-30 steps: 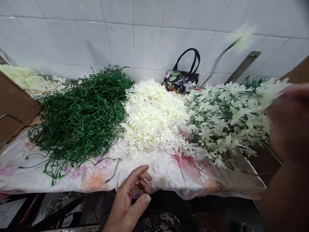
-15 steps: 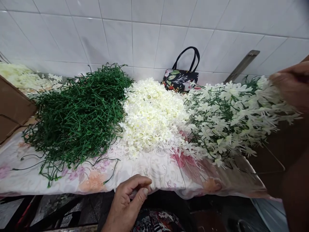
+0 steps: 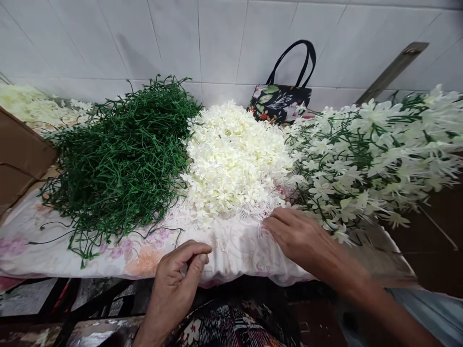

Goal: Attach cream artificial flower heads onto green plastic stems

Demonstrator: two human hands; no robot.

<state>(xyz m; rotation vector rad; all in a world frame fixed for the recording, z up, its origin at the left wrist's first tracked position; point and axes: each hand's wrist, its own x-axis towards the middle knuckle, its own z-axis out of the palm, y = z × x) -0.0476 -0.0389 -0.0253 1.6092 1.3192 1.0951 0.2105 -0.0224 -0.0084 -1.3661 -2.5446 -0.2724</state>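
My left hand (image 3: 179, 277) hovers over the front edge of the cloth, fingers curled and thumb tip close to the index finger. Nothing shows in it. My right hand (image 3: 294, 233) reaches in from the right, its fingertips pinched at thin white stamen strands (image 3: 258, 209) in front of the blossoms. Behind them lies a heap of loose cream-white artificial blossoms (image 3: 235, 154). To its left is a tangled pile of green plastic stems (image 3: 123, 154). On the right, white flowers on green stems (image 3: 347, 164) form another heap.
A floral cloth (image 3: 224, 255) covers the table. Against the tiled wall stand a black floral handbag (image 3: 280, 103) and a slanted metal bar (image 3: 392, 72). Cardboard (image 3: 23, 149) rises at the left edge, with more pale blossoms (image 3: 32, 106) behind it.
My right hand has come from the white flower heap at the far right to the white strands near the middle. My left hand keeps its curled pose; the view has shifted slightly.
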